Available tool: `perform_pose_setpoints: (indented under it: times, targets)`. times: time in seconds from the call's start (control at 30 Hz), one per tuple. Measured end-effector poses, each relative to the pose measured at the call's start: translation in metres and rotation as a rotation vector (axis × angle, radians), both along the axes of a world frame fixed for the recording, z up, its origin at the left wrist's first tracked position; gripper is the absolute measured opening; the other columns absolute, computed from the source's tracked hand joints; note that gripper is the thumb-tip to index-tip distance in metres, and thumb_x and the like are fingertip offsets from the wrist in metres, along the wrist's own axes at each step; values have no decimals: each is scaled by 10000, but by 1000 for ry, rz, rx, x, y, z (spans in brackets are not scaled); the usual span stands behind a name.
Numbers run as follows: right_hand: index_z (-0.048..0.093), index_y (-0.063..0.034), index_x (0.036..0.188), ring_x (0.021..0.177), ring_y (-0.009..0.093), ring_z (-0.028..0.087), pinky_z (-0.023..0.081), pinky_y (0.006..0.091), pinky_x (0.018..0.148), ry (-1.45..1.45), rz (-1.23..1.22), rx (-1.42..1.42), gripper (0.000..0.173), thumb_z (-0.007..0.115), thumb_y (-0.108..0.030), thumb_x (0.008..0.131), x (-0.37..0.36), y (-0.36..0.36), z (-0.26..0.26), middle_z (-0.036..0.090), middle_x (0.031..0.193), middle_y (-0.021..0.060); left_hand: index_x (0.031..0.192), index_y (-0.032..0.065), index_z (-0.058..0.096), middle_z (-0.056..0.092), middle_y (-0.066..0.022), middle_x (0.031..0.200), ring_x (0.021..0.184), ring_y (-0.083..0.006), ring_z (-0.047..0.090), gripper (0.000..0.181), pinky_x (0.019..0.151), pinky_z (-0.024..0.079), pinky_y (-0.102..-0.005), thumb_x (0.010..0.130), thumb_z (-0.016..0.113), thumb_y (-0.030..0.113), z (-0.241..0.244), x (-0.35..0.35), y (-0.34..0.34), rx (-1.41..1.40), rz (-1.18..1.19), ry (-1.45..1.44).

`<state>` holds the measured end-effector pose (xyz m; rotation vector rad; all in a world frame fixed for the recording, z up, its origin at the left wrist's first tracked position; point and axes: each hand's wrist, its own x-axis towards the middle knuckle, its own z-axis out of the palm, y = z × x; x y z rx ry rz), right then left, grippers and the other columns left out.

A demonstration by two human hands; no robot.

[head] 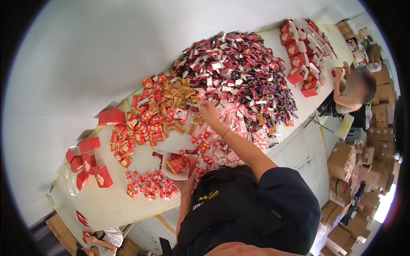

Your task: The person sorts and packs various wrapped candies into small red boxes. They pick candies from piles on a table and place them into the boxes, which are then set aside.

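Observation:
My left hand (pixel 186 184) holds an open red paper box with a white inside (pixel 177 175) near the table's front edge. Red and gold wrapped sweets (pixel 176 165) lie in the box. Over the middle of the table is my right hand (pixel 208 110), above pink and white packets (pixel 235 126) and beside brown-wrapped pieces (pixel 177 92); whether its fingers hold anything cannot be told. Red and gold packets (pixel 155 123) spread to the left. Red round sweets in clear wrappers (pixel 150 185) lie left of the box. Behind rises a large heap of dark red and purple wrapped sweets (pixel 237 67).
Red boxes (pixel 88 161) stand at the table's left, and rows of open red boxes (pixel 301 57) at its far right. One person (pixel 352 92) sits at the right side, another (pixel 99 244) at the lower left. Cardboard cartons (pixel 342 163) are stacked on the right. A wall borders the table's back.

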<state>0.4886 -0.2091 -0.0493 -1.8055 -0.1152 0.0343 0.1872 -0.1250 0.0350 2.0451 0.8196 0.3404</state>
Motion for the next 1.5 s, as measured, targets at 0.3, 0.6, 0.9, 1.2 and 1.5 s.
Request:
perform_pose_setpoints:
  times: [0.3,0.6,0.9,1.2,1.5]
  targets:
    - [591,-100,1005,783,323,630,528,434,652,-383,512,-954,214,544,-104,797,71,-86,9,576,1048,105,1317,-41,379,456,-179,1333,1160,-276,505,795,993,404,-368,689,819,169,-6,23,-16,-22,-52,-26]
    - [552,-32,888,725,172,586,485,336,679,87,-151,-124,239,667,-174,733,74,-195,56,608,870,99,1376,-44,231,421,-216,1347,1175,-281,501,972,1000,422,-373,663,846,198,8,35,-62,-187,-25,18]
    - [607,-34,770,706,295,632,495,386,673,470,-386,-460,447,762,-434,645,148,-330,21,654,739,109,1382,-35,246,403,-198,1355,1206,-294,461,976,1017,391,-393,641,846,174,18,76,-106,-168,-114,-16]
    - [588,-42,824,749,286,629,488,390,672,410,-359,-398,407,708,-394,656,160,-299,14,641,791,137,1408,-20,216,375,-179,1374,1247,-289,417,1016,1053,343,-398,621,842,125,10,96,-116,-178,-142,-99]
    - [647,-120,867,800,314,616,503,407,672,-109,-241,-652,118,678,-191,777,227,-288,39,629,912,108,1411,-11,194,342,-192,1379,1243,-320,403,1052,1063,315,-428,604,850,150,9,113,-110,-83,-213,-34]
